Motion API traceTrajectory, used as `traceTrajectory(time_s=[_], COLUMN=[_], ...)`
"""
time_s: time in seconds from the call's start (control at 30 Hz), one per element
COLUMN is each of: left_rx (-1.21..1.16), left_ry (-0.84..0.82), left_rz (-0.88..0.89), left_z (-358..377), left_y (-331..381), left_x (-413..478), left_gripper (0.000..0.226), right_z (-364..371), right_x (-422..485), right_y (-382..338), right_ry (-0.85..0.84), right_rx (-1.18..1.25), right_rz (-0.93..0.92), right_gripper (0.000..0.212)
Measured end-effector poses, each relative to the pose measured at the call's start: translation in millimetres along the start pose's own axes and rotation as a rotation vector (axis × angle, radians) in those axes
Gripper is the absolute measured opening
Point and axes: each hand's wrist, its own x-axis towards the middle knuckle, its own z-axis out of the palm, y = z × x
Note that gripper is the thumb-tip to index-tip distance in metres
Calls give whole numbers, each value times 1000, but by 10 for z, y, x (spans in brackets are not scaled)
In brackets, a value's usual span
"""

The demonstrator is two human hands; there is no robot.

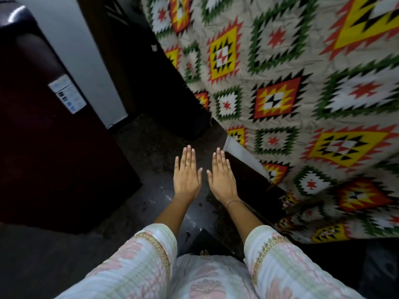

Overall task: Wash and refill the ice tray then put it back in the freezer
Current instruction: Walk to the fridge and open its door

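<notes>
Flowery sleeves (138, 266) at bottom of frame. Left hand (187, 175) & right hand (221, 178), mid frame, flat w/ straight fingers, holding nothing. Ice tray not in view; maybe in the dark fridge (54, 147), left side. Prob. light, cold & slippery, so grab both ends.

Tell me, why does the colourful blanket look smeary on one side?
Head view: the patterned blanket smears toward the right edge, likely from camera motion; the left hand and right hand look sharper; the dark fridge and floor are dimly lit.
</notes>
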Motion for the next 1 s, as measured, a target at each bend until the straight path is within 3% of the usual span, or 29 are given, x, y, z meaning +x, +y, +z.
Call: traceTrajectory(time_s=[0.4, 1.0], left_rx=[-4, 126], left_ry=[20, 25], left_rz=[-288, -453], left_z=[-168, -651], left_y=[-839, -2858], left_x=[-303, -908], left_gripper=[67, 67], right_z=[186, 654], right_x=[216, 298], right_y=[-878, -3135], right_ry=[-39, -122], right_rx=[13, 129], right_rz=[-284, -530], right_gripper=[68, 66])
